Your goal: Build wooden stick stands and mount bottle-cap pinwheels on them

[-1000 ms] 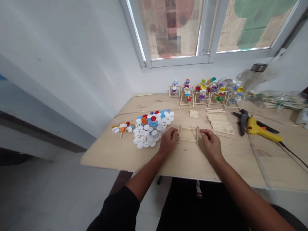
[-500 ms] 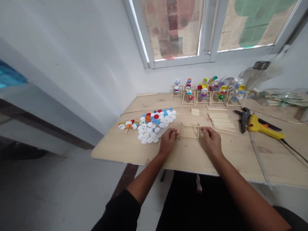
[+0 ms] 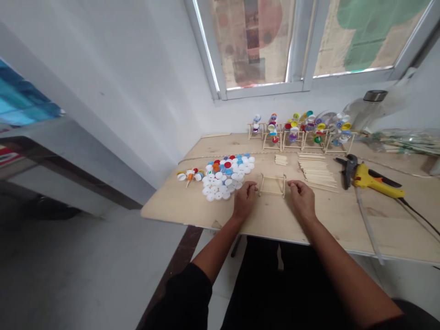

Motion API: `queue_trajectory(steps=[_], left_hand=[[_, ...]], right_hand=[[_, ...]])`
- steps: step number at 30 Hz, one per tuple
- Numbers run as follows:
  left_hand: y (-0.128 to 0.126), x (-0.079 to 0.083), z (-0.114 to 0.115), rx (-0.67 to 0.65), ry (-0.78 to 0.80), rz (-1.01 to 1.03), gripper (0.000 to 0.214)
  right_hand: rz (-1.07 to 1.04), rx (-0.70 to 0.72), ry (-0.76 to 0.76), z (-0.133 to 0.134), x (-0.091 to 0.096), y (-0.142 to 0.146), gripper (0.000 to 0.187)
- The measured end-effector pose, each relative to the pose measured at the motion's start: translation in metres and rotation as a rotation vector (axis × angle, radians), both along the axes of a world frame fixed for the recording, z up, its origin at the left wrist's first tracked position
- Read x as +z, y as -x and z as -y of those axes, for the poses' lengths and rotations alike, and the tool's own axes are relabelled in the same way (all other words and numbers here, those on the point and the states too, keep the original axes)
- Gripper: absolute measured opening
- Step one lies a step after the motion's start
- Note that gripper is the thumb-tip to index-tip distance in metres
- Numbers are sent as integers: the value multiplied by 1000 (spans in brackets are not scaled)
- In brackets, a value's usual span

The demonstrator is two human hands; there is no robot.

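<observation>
A small frame of thin wooden sticks (image 3: 272, 192) stands on the table between my two hands. My left hand (image 3: 245, 199) rests just left of it, fingers curled in, with a narrow gap to the frame's near side. On the other side, my right hand (image 3: 302, 198) is also curled, its fingertips close to the frame's right side but apart from it. Nothing shows in either hand. Left of my left hand lies a spread of bottle caps (image 3: 220, 181), mostly white, some blue, red and orange. A stick with caps attached (image 3: 189, 177) lies farther left.
Loose wooden sticks (image 3: 318, 172) lie right of the frame, with a short bundle (image 3: 281, 159) beside them. A yellow glue gun (image 3: 376, 182) and a black clamp-like tool (image 3: 349, 169) are at right. Several stick stands with cap wheels (image 3: 292, 133) line the wall near a bottle (image 3: 367, 107).
The view has shifted slightly, moving the table's left part rightward in the picture. Both hands keep nearly the same place beside the stick frame.
</observation>
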State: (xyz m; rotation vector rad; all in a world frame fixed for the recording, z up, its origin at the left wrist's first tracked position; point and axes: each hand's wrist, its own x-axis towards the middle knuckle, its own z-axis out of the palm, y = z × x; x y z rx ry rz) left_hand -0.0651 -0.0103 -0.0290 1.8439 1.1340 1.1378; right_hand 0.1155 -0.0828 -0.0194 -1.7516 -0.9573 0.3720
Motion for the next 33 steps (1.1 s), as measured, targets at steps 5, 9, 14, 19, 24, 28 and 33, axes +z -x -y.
queue_trajectory(steps=[5,9,14,19,24,28,33], left_hand=[[0,-1,-1,-22,-18,23,26],[0,1,-2,-30,-37,2,28],[1,3,-1,-12,-48,-65,25],[1,4,1,-13,-52,-79,24],[1,5,1,-11,-59,-92,24],[0,5,2,-14,-54,-98,23],[0,7,3,-8,-38,-89,23]], right_hand=[[54,-38,1,-1,0,4,38],[73,-65,9,-2,-1,6,37],[94,-81,21,-2,-1,8,36],[121,-75,22,-2,0,8,39],[111,-65,22,-3,-3,6,40],[92,-54,42,-4,-5,5,39],[93,-30,81,-2,-1,6,37]])
